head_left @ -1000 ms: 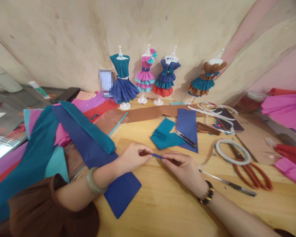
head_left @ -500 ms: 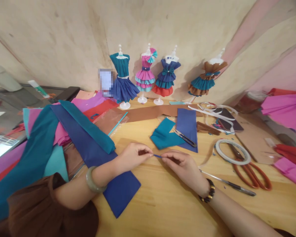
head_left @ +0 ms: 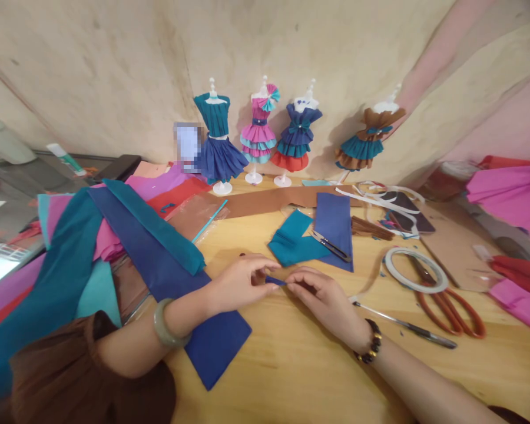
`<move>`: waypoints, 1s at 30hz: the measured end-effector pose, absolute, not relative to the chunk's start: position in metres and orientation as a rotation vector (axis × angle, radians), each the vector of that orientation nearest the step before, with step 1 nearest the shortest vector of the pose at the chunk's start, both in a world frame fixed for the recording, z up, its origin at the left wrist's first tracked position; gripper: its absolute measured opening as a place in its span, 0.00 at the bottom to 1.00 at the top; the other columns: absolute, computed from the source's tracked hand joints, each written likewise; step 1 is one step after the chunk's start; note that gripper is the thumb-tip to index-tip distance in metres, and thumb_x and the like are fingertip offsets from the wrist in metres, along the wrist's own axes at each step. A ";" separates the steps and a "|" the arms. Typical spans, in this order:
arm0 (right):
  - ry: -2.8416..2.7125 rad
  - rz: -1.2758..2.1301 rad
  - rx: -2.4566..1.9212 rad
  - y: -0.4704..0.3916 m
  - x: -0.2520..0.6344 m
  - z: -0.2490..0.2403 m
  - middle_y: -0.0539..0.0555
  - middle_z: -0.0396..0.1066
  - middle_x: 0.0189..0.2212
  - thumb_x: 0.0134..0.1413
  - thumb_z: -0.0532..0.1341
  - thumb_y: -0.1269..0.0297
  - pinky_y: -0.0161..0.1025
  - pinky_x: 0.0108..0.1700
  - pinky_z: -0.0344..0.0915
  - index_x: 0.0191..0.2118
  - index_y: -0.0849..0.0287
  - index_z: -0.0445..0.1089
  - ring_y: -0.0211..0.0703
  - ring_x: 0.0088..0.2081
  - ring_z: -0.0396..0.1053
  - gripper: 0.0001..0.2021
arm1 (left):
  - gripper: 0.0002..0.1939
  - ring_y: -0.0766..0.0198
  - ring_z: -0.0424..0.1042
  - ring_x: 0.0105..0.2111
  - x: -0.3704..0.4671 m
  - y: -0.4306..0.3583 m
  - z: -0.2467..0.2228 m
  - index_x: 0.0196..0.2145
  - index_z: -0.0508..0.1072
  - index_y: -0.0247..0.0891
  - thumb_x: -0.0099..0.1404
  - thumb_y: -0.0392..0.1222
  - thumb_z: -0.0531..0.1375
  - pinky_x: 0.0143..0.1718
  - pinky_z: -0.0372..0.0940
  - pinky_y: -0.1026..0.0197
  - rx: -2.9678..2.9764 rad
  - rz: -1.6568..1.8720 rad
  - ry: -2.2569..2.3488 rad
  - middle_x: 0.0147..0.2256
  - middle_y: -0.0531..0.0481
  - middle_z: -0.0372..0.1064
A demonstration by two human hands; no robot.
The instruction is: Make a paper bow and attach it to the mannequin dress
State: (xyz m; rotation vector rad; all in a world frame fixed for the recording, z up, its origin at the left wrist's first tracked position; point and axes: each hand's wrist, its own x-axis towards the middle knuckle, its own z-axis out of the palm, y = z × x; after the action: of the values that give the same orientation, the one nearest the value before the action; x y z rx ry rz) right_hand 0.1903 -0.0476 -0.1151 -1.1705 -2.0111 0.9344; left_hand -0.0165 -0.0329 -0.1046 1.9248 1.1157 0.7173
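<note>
A small strip of dark blue fabric or paper [head_left: 274, 281] is pinched at its right end by my right hand [head_left: 324, 297], thumb against fingertips. Its left end lies between the parted thumb and fingers of my left hand [head_left: 241, 282], close to the thumb. Both hands are over the wooden table. Under my left forearm runs a long dark blue strip [head_left: 218, 347]. Beyond the hands, a folded teal piece [head_left: 294, 238] partly overlaps a blue piece [head_left: 333, 215], with thread snips [head_left: 331, 245] lying on them.
Several miniature dress forms [head_left: 218, 135] in pleated outfits stand along the wall. On the right lie a tape roll [head_left: 391, 277], orange-handled scissors [head_left: 454, 318] and a pen [head_left: 417, 330]. Teal strips [head_left: 70, 259] and other coloured material pile up at left.
My left thumb and fingers have parted from their pinch, and more of the small blue strip shows. My right hand still pinches it. The table items look unmoved.
</note>
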 end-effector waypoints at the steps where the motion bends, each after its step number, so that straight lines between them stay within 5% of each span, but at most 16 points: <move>1: -2.018 0.934 -1.161 -0.048 0.189 -0.115 0.51 0.73 0.32 0.60 0.57 0.66 0.35 0.39 0.65 0.32 0.56 0.71 0.40 0.35 0.69 0.07 | 0.15 0.62 0.73 0.34 -0.016 -0.034 -0.104 0.43 0.75 0.36 0.57 0.40 0.64 0.37 0.67 0.62 2.011 0.735 1.095 0.38 0.46 0.76; 5: -2.041 0.924 -1.126 -0.051 0.188 -0.116 0.52 0.73 0.33 0.60 0.57 0.68 0.36 0.40 0.65 0.34 0.56 0.71 0.41 0.36 0.70 0.06 | 0.07 0.62 0.73 0.38 -0.013 -0.037 -0.104 0.38 0.77 0.38 0.62 0.37 0.60 0.43 0.66 0.61 2.260 0.706 1.005 0.36 0.47 0.76; 16: -2.016 0.871 -1.144 -0.052 0.189 -0.116 0.53 0.74 0.31 0.59 0.57 0.67 0.38 0.38 0.67 0.32 0.56 0.72 0.42 0.35 0.70 0.07 | 0.08 0.63 0.74 0.34 -0.017 -0.036 -0.106 0.35 0.78 0.38 0.63 0.34 0.58 0.42 0.66 0.62 2.279 0.672 1.079 0.33 0.49 0.78; 22: -2.030 0.823 -1.120 -0.053 0.188 -0.119 0.55 0.74 0.38 0.55 0.62 0.66 0.39 0.40 0.69 0.46 0.56 0.71 0.43 0.36 0.71 0.12 | 0.08 0.64 0.74 0.33 -0.016 -0.036 -0.105 0.33 0.78 0.37 0.62 0.33 0.58 0.39 0.65 0.63 2.267 0.656 1.086 0.33 0.49 0.77; 26: -2.074 0.782 -1.079 -0.053 0.182 -0.119 0.56 0.74 0.38 0.57 0.61 0.67 0.40 0.44 0.67 0.42 0.56 0.73 0.44 0.40 0.71 0.08 | 0.07 0.63 0.74 0.34 -0.015 -0.037 -0.105 0.33 0.77 0.37 0.63 0.34 0.58 0.39 0.65 0.63 2.306 0.644 1.067 0.32 0.49 0.77; 30: -2.067 0.773 -1.100 -0.052 0.181 -0.120 0.53 0.73 0.31 0.60 0.58 0.67 0.38 0.38 0.67 0.34 0.56 0.73 0.42 0.34 0.71 0.07 | 0.08 0.64 0.73 0.33 -0.016 -0.038 -0.103 0.33 0.78 0.37 0.62 0.33 0.58 0.39 0.64 0.64 2.315 0.636 1.077 0.32 0.49 0.76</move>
State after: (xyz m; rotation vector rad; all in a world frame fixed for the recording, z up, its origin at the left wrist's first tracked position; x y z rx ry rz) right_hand 0.1806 -0.0523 -0.1200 -1.1003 -2.0670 0.7725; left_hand -0.0156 -0.0376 -0.1028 2.3151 1.0768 0.6359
